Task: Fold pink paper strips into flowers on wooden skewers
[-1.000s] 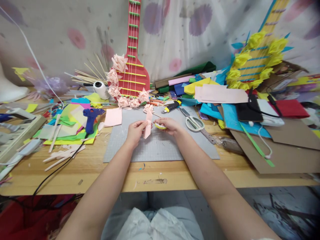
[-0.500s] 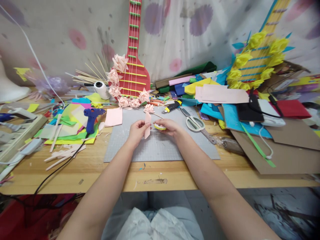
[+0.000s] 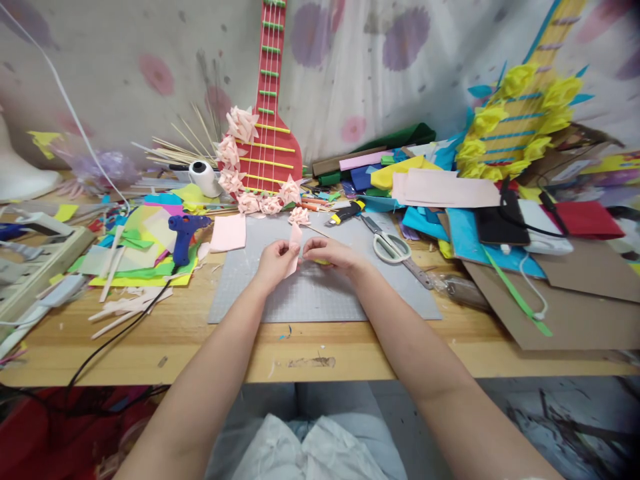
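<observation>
We are at a shaping step, as we judge it: the left hand pinches the pink strip upright between thumb and fingers, above the grey mat on the tabletop. Our right hand curls around a yellow thing, mostly hidden under the fingers, its fingertips just beside the strip's edge; we cannot tell whether they touch it. The next move seems to call for a steady left pinch while the right fingers work that free edge, lightly enough not to crease it. A pink flower lies just beyond our hands, a pink square to the left, and the scissors to the right, within easy reach.
</observation>
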### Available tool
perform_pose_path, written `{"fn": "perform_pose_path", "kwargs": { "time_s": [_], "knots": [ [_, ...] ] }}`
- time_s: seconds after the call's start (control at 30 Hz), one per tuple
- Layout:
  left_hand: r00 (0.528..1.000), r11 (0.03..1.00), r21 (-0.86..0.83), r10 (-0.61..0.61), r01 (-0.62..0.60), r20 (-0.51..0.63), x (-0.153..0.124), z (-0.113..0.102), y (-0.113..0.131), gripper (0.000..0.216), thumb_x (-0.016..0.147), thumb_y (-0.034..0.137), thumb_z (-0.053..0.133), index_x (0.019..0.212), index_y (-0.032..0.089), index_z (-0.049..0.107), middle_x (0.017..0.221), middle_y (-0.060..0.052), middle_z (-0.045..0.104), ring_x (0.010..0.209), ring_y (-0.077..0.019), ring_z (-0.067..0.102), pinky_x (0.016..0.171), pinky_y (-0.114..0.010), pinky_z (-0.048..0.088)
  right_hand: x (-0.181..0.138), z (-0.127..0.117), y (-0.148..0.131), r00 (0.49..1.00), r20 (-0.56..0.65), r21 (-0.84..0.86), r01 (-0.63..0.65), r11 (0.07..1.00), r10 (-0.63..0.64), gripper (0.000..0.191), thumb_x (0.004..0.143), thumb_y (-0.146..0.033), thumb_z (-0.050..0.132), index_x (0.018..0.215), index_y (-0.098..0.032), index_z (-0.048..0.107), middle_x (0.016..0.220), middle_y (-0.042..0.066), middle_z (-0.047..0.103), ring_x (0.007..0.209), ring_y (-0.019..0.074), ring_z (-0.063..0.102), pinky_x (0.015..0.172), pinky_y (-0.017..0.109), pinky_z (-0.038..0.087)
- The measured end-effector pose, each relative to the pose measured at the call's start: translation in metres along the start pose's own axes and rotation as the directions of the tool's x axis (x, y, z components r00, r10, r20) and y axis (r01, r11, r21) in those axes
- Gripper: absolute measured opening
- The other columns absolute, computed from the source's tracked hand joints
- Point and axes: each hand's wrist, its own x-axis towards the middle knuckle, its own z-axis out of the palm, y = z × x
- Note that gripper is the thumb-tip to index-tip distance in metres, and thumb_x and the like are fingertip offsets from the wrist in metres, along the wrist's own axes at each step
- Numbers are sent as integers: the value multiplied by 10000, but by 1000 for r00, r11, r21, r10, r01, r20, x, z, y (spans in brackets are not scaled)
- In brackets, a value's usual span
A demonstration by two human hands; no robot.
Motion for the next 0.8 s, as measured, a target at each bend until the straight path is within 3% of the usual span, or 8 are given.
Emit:
{"fn": "perform_pose_path", "kwargs": {
  "time_s": [0.17,0.3,0.47,0.8],
  "knots": [
    [998,997,-47,-61,62,33,0,-5,3,347,511,400,699,683,137,553,546,0,582,523,-143,578,461,-231,416,5,-3,6,993,-12,-73,115,991,-116,138,619,-237,579,739,-181,616,751,0,583,638,87,485,541,195,367],
    [996,995,-72,-65,69,55,3,-9,2,356,496,394,712,687,130,570,593,-7,599,563,-147,594,501,-242,434,7,-2,7,982,-13,-117,188,975,-191,172,635,-237,547,780,-172,615,729,-2,583,643,92,488,602,217,361],
    [997,993,-90,-78,80,22,3,-9,3,368,468,377,732,693,127,581,593,-3,597,551,-142,590,489,-233,425,5,4,0,949,-71,-312,272,910,-308,86,641,-199,495,640,-167,575,678,-23,551,678,100,473,659,228,343],
    [992,991,-89,-96,104,82,2,-9,4,335,515,370,712,704,140,559,561,6,582,537,-147,588,474,-244,429,9,1,3,902,-243,-414,237,879,-357,47,608,-220,544,616,-177,562,718,-12,546,755,135,479,728,260,346]
  ]
}}
